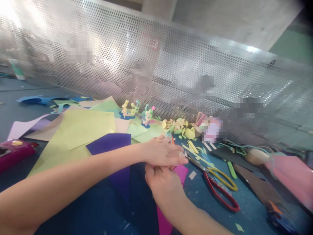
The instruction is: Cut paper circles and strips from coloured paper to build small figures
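My left hand reaches in over my right hand, its fingers stretched out to the right and its thumb hidden. Just below it, my right hand is closed, fingers curled. The two hands touch or nearly touch. Whatever lies between them is hidden. Magenta paper lies on the table beneath my right hand. Beside the left wrist is a dark purple sheet. Scissors with one yellow and one red handle lie to the right, their blades near my left fingertips. An orange piece shows behind my left hand.
Yellow-green sheets cover the left side. Small paper figures and yellow paper pieces stand before a perforated metal screen. A magenta tool lies far left, a blue one at lower right. Paper scraps litter the table.
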`<act>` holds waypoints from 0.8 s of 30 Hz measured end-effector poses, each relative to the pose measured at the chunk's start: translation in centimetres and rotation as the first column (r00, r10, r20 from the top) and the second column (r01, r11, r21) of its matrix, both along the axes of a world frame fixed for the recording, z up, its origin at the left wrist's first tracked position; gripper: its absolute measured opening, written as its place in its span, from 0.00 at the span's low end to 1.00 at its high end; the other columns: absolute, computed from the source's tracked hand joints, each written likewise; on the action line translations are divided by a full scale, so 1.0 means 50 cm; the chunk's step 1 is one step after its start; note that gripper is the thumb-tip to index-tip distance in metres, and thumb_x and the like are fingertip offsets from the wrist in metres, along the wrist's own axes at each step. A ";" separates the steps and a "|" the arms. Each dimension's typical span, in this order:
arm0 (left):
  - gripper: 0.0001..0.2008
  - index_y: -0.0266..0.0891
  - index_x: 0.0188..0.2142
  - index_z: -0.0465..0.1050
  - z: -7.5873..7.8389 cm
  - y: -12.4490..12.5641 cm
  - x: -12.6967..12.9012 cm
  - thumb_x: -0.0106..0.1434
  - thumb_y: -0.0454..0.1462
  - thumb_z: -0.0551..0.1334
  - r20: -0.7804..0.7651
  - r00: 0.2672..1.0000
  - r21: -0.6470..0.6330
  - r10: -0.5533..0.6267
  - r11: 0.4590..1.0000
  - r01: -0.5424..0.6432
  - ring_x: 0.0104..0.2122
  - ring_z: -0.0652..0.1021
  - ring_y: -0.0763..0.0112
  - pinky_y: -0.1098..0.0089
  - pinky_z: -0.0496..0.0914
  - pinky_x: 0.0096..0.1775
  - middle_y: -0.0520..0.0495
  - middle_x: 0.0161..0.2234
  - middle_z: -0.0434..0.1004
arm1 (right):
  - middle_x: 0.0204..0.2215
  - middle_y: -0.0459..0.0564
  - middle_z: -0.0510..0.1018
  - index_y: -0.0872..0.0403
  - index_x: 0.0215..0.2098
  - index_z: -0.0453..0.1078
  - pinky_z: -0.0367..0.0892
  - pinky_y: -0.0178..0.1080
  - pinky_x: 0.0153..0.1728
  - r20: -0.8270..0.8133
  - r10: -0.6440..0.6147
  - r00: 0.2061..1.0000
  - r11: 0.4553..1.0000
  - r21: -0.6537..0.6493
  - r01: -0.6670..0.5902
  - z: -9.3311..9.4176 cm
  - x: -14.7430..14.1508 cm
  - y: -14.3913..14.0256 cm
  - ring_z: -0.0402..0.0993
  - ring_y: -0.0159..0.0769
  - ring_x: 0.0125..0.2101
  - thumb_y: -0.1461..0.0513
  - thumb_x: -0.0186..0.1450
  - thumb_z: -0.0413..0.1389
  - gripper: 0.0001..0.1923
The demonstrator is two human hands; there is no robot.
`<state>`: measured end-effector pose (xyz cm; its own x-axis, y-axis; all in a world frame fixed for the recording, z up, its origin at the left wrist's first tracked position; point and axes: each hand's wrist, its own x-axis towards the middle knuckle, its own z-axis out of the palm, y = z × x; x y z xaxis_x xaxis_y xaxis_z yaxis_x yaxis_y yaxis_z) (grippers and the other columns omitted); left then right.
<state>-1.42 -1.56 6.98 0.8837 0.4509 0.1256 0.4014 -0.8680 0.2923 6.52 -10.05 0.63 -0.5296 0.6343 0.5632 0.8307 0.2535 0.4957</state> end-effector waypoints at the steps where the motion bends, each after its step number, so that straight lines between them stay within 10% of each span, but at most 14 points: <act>1: 0.29 0.53 0.56 0.57 0.001 -0.001 0.001 0.60 0.58 0.41 0.002 1.000 0.008 0.009 1.000 -0.009 0.47 0.63 0.55 0.53 0.58 0.48 0.43 0.47 0.67 | 0.22 0.56 0.76 0.59 0.34 0.72 0.63 0.37 0.21 0.002 0.012 1.000 1.000 -0.007 -0.012 0.001 0.001 -0.003 0.72 0.41 0.25 0.72 0.51 0.52 0.13; 19: 0.18 0.60 0.54 0.58 -0.024 0.013 0.004 0.64 0.47 0.49 -0.010 0.995 0.207 -0.096 0.974 0.096 0.48 0.62 0.56 0.56 0.58 0.47 0.51 0.55 0.62 | 0.14 0.45 0.65 0.55 0.24 0.63 0.50 0.35 0.19 -0.245 0.275 0.930 0.938 -0.145 -0.315 0.014 0.095 -0.063 0.61 0.33 0.19 0.69 0.64 0.45 0.12; 24: 0.19 0.58 0.55 0.59 -0.021 0.012 0.005 0.64 0.49 0.48 -0.021 0.996 0.163 -0.092 0.982 0.094 0.48 0.62 0.54 0.55 0.58 0.47 0.49 0.56 0.62 | 0.14 0.41 0.61 0.53 0.19 0.57 0.55 0.30 0.19 -0.723 0.047 0.689 0.943 -0.195 -0.269 0.063 0.167 -0.089 0.58 0.26 0.16 0.63 0.64 0.48 0.15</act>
